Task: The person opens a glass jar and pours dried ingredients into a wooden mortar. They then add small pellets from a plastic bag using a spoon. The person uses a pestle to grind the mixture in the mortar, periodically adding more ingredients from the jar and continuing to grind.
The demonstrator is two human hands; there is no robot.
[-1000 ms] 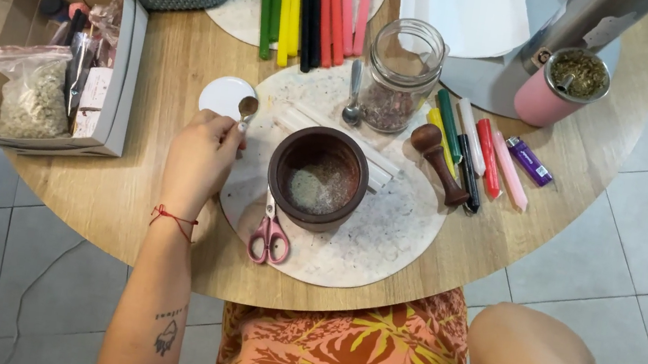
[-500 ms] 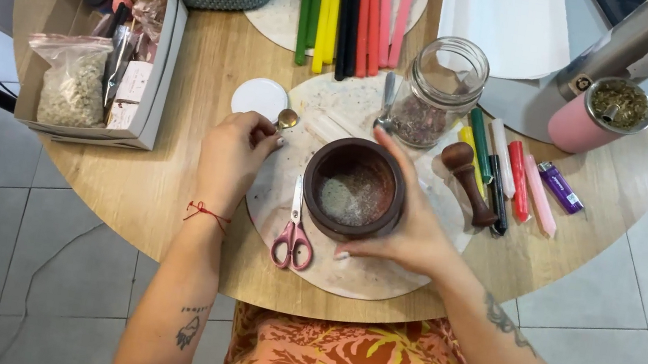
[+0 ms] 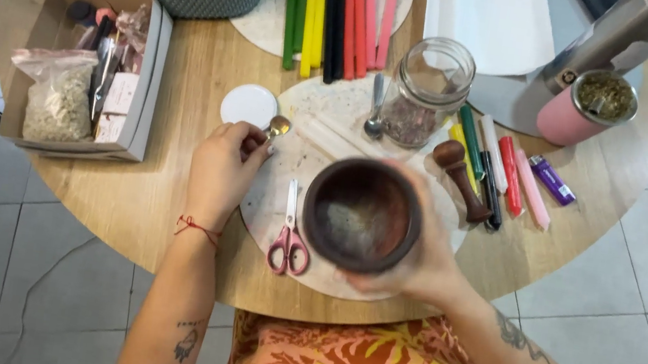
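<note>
My right hand (image 3: 423,265) grips a dark wooden mortar (image 3: 362,213) and holds it lifted above a round white mat (image 3: 269,208), tilted toward me. There is pale ground powder in its bottom. My left hand (image 3: 224,171) pinches a small golden spoon (image 3: 277,126) at the mat's left edge, beside a white round lid (image 3: 249,105). Pink-handled scissors (image 3: 291,233) lie on the mat between my hands. A wooden pestle (image 3: 460,177) rests to the right of the mortar.
A glass jar (image 3: 426,90) with dried bits and a metal spoon (image 3: 375,108) stand behind the mat. Coloured candles (image 3: 336,17) lie at the back, more candles (image 3: 505,171) at the right. A cardboard box (image 3: 88,70) of packets sits left, a pink cup (image 3: 588,106) right.
My right hand came into view, took hold of the mortar and lifted it off the mat toward me. The left hand stays on the golden spoon.
</note>
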